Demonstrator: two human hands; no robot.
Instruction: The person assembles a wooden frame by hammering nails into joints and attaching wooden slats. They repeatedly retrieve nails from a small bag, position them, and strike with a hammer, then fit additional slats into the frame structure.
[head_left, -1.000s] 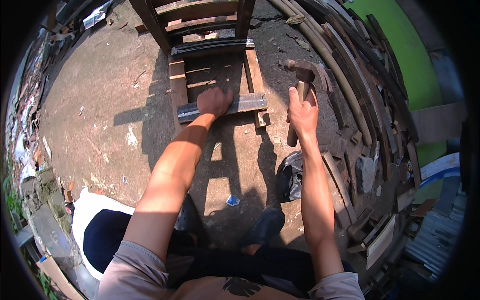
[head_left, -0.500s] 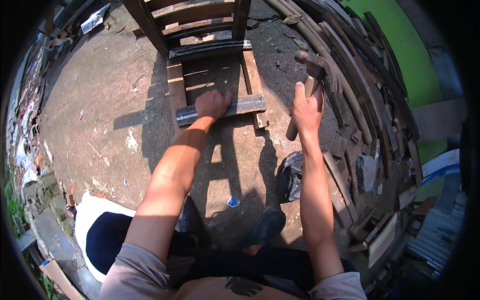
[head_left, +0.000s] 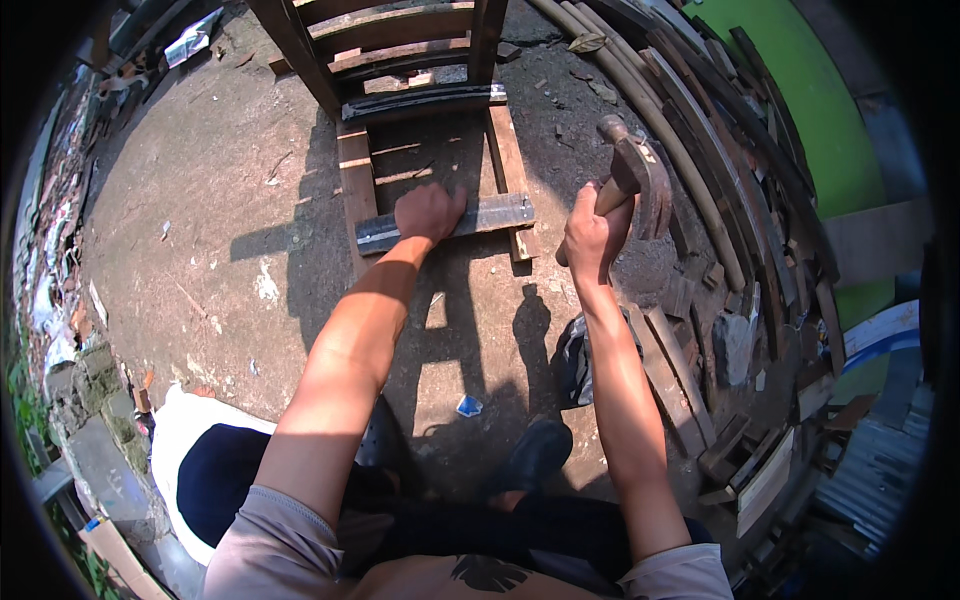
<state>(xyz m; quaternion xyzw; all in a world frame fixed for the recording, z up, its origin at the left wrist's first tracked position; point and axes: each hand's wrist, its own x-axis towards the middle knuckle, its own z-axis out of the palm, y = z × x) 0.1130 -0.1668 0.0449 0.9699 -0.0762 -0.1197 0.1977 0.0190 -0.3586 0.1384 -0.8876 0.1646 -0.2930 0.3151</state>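
A wooden chair frame (head_left: 357, 176) stands ahead of me, with a slatted back (head_left: 395, 37) at its far end. Across the near end of its seat lies a grey-painted slat (head_left: 497, 212). My left hand (head_left: 428, 212) is closed over the middle of that slat, its fingertips partly hidden. Raised to the right of the frame, my right hand (head_left: 592, 232) grips a claw hammer (head_left: 625, 165) by its wooden handle. The hammer's head is up, apart from the chair. A second dark slat (head_left: 425, 101) crosses the seat by the backrest.
Long poles and scrap boards (head_left: 690, 130) are piled along the right, before a green panel (head_left: 800, 90). A black plastic bag (head_left: 575, 365) and loose planks (head_left: 668, 375) lie by my right forearm. At left sits a white sack (head_left: 170, 450); rubble lines that edge.
My right hand has moved slightly left and nearer with the hammer, whose head has tilted to the right. The left hand stays on the slat.
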